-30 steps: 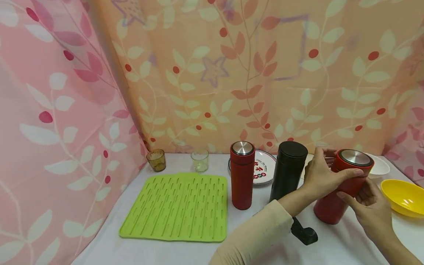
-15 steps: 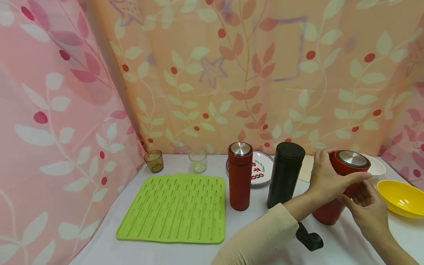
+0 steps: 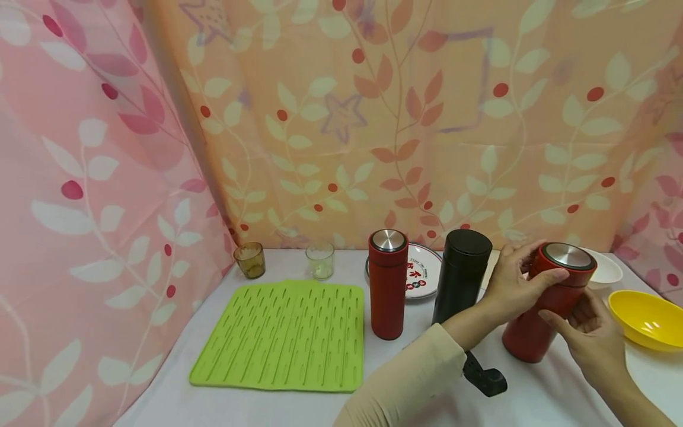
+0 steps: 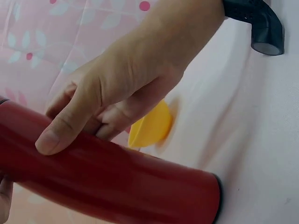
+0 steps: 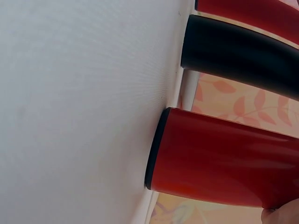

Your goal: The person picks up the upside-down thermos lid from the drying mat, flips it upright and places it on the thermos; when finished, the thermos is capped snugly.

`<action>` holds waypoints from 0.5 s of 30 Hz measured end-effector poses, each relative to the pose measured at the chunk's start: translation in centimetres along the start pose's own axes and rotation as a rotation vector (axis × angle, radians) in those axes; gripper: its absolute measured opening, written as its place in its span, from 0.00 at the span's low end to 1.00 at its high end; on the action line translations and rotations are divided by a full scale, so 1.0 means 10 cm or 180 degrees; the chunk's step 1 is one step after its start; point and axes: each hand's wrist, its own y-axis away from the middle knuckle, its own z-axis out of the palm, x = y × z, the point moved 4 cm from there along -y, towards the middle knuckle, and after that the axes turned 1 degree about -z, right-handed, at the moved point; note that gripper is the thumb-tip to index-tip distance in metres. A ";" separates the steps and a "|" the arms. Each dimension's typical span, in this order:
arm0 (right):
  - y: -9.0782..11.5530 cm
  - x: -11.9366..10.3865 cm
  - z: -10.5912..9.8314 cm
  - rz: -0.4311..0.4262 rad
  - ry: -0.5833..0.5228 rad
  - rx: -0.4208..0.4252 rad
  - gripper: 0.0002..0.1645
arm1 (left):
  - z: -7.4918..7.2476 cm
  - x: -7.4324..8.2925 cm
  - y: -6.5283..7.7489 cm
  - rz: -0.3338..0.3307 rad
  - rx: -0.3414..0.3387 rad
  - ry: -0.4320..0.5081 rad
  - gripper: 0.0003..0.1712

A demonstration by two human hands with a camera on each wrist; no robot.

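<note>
A red thermos flask (image 3: 533, 332) with a silver-topped lid (image 3: 568, 255) stands on the white table at the right, bottom on the cloth. My left hand (image 3: 512, 287) grips its upper part around the lid, thumb across the front. Lower down on the right side, my right hand (image 3: 597, 338) holds the body, thumb in front. In the left wrist view the right hand (image 4: 126, 74) curls over the red thermos flask (image 4: 121, 177). The thermos flask's base (image 5: 157, 149) touches the table in the right wrist view. The far-side fingers are partly hidden.
Left of my hands stand a black thermos flask (image 3: 464, 273) and a second red thermos flask (image 3: 388, 290). Behind them lies a patterned plate (image 3: 427, 267). A green mat (image 3: 280, 338), two glasses, including an amber glass (image 3: 249, 261), a yellow bowl (image 3: 648, 320) and a white bowl (image 3: 605, 270) are around.
My left hand first turns rightward around the top of the thermos flask, then back left, its thumb shifting along. The right hand keeps its hold, and the thermos flask stays in place.
</note>
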 end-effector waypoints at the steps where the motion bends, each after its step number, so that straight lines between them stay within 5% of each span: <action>1: 0.00 0.00 0.00 -0.0009 -0.0047 0.0008 0.44 | 0.00 0.00 0.00 0.0015 -0.0051 -0.0016 0.30; 6: 0.01 -0.01 -0.01 -0.0032 -0.0066 0.0022 0.43 | 0.01 0.01 0.01 0.0005 -0.0065 -0.0165 0.30; 10: 0.01 -0.02 -0.02 -0.0036 0.0353 0.0061 0.43 | 0.07 0.07 0.05 -0.0187 0.0351 -0.0379 0.37; 15: 0.01 0.00 -0.03 0.0066 0.0422 0.0063 0.43 | 0.13 0.10 0.09 -0.0413 0.0828 -0.0532 0.42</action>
